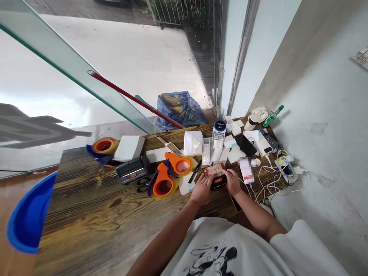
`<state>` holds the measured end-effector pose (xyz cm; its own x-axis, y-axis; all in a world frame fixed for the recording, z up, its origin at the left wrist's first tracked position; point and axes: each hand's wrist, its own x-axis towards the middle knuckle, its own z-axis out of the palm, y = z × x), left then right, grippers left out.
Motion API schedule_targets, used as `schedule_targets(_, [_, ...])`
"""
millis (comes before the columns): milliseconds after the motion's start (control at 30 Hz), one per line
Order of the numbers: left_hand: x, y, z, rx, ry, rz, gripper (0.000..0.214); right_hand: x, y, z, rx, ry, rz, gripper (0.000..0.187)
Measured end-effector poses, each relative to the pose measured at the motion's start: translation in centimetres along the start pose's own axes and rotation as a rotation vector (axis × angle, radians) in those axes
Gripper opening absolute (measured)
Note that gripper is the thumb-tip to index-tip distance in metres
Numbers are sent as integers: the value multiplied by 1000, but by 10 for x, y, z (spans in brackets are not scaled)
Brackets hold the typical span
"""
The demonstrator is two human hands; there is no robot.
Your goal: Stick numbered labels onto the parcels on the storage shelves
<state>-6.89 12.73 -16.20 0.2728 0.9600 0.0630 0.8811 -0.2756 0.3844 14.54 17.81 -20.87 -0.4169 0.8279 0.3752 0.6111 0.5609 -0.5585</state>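
Note:
A small black and orange label printer (217, 181) sits on the wooden table (94, 214), with a brownish label (214, 169) lying on its far end. My left hand (202, 189) grips the printer's left side, fingers curled against it. On the right side, my right hand (232, 181) is closed against the device. A black marker pen (194, 172) lies just left of my left hand.
Two orange tape dispensers (163, 185) (179, 165), scissors (143, 184) and a second black printer (133, 170) lie to the left. White boxes (129, 148), paper, a QR-code stand (219, 130), a phone (246, 145), a power strip with cables (284, 170) and a green bottle (273, 115) crowd the far right.

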Motion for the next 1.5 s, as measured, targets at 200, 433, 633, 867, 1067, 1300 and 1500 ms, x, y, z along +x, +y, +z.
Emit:
schedule_targets(200, [-2,13,2,0,-5,-41,66,4,-2,-2,5,-2,7,57])
schedule_targets(433, [-2,16,3,-2,-2,-69,68,4,-9,-1,31,12,28,62])
schedule_targets(633, [-1,17,1,-4,-9,-69,67,4,-9,-2,54,16,28,60])
schedule_targets(867, [-1,17,0,-6,-12,-68,66,3,-8,0,68,24,34,60])
schedule_targets(1067, [-2,18,1,-14,-11,-81,66,3,-7,-1,85,15,32,61])
schedule_targets(1300, [-2,19,1,-50,-9,-102,68,5,-7,-3,136,-2,54,63])
schedule_targets(1500, [1,19,0,-126,20,-135,67,6,-10,-5,230,-2,145,62])
